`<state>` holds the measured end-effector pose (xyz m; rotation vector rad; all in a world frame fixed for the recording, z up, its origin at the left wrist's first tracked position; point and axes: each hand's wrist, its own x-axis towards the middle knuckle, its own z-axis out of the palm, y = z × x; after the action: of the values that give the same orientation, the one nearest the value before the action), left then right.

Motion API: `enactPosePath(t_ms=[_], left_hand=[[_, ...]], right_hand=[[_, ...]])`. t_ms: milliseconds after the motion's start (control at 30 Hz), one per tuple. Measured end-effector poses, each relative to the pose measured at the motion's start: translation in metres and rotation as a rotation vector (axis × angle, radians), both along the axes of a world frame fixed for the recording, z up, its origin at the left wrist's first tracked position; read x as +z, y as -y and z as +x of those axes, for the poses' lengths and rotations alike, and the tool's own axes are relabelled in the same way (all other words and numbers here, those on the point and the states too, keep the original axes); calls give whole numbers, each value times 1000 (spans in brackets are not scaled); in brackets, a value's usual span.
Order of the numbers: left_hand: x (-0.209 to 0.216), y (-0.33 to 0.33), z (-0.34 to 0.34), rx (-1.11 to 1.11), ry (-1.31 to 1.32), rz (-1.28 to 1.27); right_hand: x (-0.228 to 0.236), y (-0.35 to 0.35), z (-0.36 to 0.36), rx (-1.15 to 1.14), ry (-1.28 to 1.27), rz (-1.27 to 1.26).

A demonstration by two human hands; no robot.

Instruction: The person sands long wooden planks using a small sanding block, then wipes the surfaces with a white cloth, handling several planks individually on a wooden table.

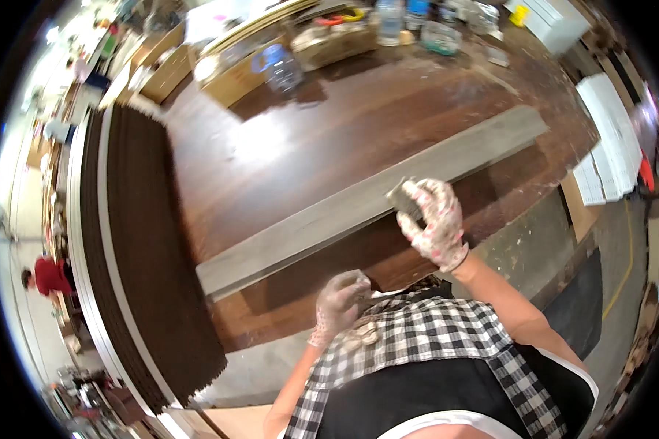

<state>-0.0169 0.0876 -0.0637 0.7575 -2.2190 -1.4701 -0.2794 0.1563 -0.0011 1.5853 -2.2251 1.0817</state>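
A long, narrow grey board [307, 228] lies slantwise across the brown tabletop, from near left to far right. My right hand [441, 223], in a pale glove with pink spots, is closed round a small grey block-like pad [405, 200]. That pad is over the near edge of the board; whether it touches cannot be made out. My left hand [340, 301], gloved too, hovers at the table's near edge in front of my checked apron [425, 333]. Its fingers are curled together, and what they hold, if anything, is hidden.
A tall stack of dark brown boards [143, 241] stands along the left side. At the back are cardboard boxes [231, 82], a clear blue-topped jug [280, 69] and several bottles [390, 22]. White stacked pieces [609, 143] sit at the right. Other people are far off left.
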Motion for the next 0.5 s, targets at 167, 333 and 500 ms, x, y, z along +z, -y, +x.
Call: enactPosePath(t_ms=[167, 333, 500], left_hand=[[-13, 23, 73, -69, -69, -165], [-74, 4, 147, 229, 85, -38], [-65, 8, 165, 267, 122, -197]], right_hand=[[7, 82, 129, 301, -21, 97], [1, 165, 247, 640, -43, 238], [-11, 208, 313, 831, -125, 157]])
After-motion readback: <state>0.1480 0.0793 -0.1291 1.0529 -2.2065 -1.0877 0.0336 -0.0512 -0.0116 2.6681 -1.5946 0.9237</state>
